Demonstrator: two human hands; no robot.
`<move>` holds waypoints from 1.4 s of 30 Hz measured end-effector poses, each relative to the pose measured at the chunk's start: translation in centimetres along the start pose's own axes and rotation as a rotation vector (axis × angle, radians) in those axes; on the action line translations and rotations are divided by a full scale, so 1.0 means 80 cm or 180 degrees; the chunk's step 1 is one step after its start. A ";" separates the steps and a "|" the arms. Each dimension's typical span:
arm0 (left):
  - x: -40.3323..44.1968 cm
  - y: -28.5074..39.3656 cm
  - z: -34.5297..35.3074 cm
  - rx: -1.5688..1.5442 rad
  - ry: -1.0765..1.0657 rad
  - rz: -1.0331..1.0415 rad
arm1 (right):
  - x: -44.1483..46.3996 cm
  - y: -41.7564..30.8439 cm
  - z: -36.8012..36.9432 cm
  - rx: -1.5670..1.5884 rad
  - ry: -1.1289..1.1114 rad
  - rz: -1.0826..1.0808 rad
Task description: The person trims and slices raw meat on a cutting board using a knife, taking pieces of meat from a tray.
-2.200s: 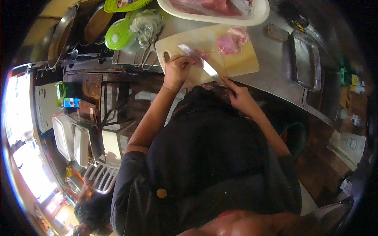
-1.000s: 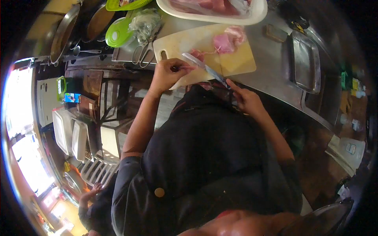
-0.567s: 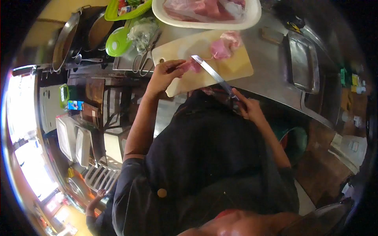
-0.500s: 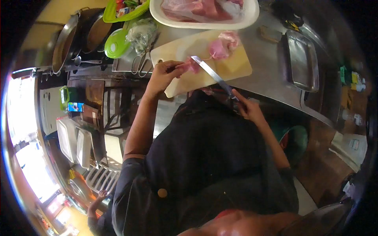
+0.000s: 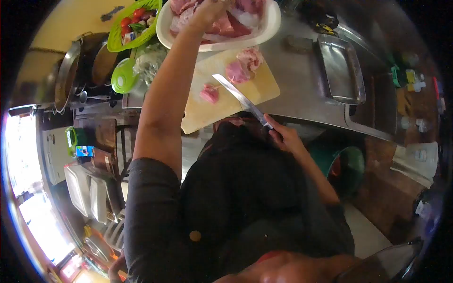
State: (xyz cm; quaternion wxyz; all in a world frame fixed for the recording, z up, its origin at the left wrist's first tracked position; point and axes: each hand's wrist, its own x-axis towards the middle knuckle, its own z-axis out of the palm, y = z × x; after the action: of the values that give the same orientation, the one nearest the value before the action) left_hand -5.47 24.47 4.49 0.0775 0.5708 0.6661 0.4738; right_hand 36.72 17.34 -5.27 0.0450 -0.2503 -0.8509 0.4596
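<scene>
My left hand (image 5: 211, 13) reaches over the white tub (image 5: 222, 46) of raw meat (image 5: 229, 27); its fingers lie near the top edge of the view, and what they hold, if anything, cannot be made out. The fingers of my right hand (image 5: 281, 133) are wrapped round the handle of a long knife (image 5: 241, 98), whose blade slants up and left over the cutting board (image 5: 200, 113). A small pink piece of meat (image 5: 209, 93) lies left of the blade. Larger pieces of meat (image 5: 238, 70) rest near the board's upper right part.
A green basket (image 5: 113, 40) of vegetables and a green lid (image 5: 123, 75) are left of the tub, beside a crumpled plastic bag (image 5: 150, 63). Pans (image 5: 70, 75) stand farther left. A metal tray (image 5: 340, 70) is at the right. A person's arm (image 5: 116, 266) shows at lower left.
My left hand has left the small piece of meat on the board and moved up over the tub. The knife has shifted slightly down and left with my right hand. The camera view has shifted.
</scene>
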 end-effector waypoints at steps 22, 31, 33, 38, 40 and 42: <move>-0.334 0.051 0.016 0.0805 0.0435 -0.0663 | 0.039 -0.008 0.025 -0.0888 -0.0257 -0.0779; -0.334 0.052 0.010 0.0641 0.0281 -0.0667 | 0.104 -0.049 0.057 -0.0255 -0.0239 -0.0606; -0.335 0.046 0.013 0.0644 0.0378 -0.0663 | 0.107 -0.038 0.066 -0.0096 0.0034 -0.1055; -0.336 0.045 0.016 0.0654 0.0478 -0.0817 | 0.054 -0.024 0.034 -0.0385 -0.0499 -0.0383; -0.337 0.038 0.016 0.0671 0.0467 -0.0750 | 0.035 -0.015 0.021 -0.0428 -0.0605 -0.0346; -0.337 0.037 0.017 0.0599 0.0538 -0.0851 | 0.021 -0.019 0.007 -0.0361 -0.0737 -0.0240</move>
State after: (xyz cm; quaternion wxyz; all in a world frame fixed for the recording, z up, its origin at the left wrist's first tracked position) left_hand 6.54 2.42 -5.93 0.0298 0.4400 0.7816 0.4412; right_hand 34.52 17.01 -4.57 -0.0504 -0.1656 -0.8839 0.4345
